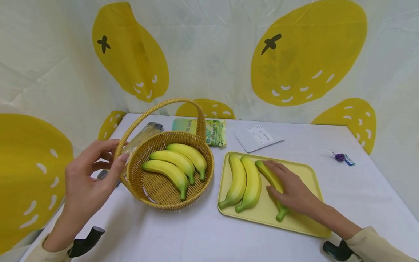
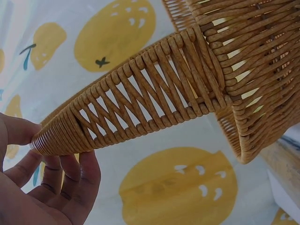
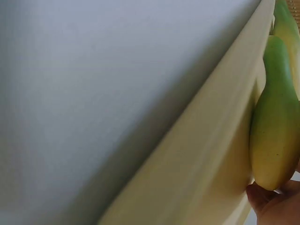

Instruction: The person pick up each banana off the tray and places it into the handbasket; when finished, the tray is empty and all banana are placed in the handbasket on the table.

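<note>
Head view high, looking down; wrist views close: basket handle, tray rim.

The round tan wicker basket is rough woven cane (its handle bound in crisscross strands beside the left grip). The pale yellow rectangular tray looks smooth matt plastic; the green-tipped yellow bananas have a soft satin sheen.
</note>
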Demonstrator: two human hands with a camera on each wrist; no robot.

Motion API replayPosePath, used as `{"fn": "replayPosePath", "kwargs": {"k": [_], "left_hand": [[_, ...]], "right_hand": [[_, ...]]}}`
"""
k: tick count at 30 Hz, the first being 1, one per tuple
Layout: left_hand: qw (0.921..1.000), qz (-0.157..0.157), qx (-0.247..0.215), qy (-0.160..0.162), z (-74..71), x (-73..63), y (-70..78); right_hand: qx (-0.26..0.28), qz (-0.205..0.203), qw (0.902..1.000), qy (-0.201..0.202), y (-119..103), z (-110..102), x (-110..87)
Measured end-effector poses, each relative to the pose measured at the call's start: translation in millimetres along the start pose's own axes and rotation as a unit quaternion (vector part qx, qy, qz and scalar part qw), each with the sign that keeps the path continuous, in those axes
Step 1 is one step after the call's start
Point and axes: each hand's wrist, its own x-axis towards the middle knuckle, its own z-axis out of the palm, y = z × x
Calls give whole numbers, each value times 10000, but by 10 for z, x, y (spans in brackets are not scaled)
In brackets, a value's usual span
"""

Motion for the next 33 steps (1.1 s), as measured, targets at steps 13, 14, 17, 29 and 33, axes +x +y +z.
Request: {"fn": "replayPosePath", "kwargs": {"k": [13, 14, 17, 29, 33], "left_hand": [[9999, 61, -89, 40, 1, 2, 4], [9999, 68, -100, 47, 2, 2, 7], [9999, 94, -109, 58, 2, 1, 7], [10000, -25, -29, -29, 1, 0, 2], [10000, 15, -64, -9, 4, -1, 2]], "right_hand": [[79, 43, 9997, 244, 72, 32, 14], [75, 37, 9996, 260, 72, 34, 15], [88, 42, 9995, 295, 67, 40, 17], [229, 54, 9981, 574, 65, 53, 7], [282, 31, 9976, 635, 71, 64, 14]]}}
